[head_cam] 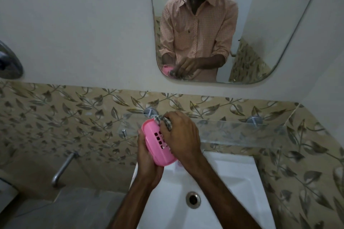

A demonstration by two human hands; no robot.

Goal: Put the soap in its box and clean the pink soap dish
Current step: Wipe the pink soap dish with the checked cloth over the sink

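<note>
The pink soap dish [153,141] is oval with a grid of slots in its floor. It is held tilted above the back edge of the white sink [238,173]. My left hand [147,161] grips the dish from below and from the left. My right hand [181,135] presses a small grey checked cloth [164,120] into the far end of the dish. The right half of the dish is hidden under that hand. No soap or soap box shows anywhere.
A glass shelf [242,132] on two metal mounts runs along the leaf-patterned tiles just behind my hands. The sink drain [193,199] lies below. A metal tap [63,167] sticks out of the wall at the left. A mirror [242,24] hangs above.
</note>
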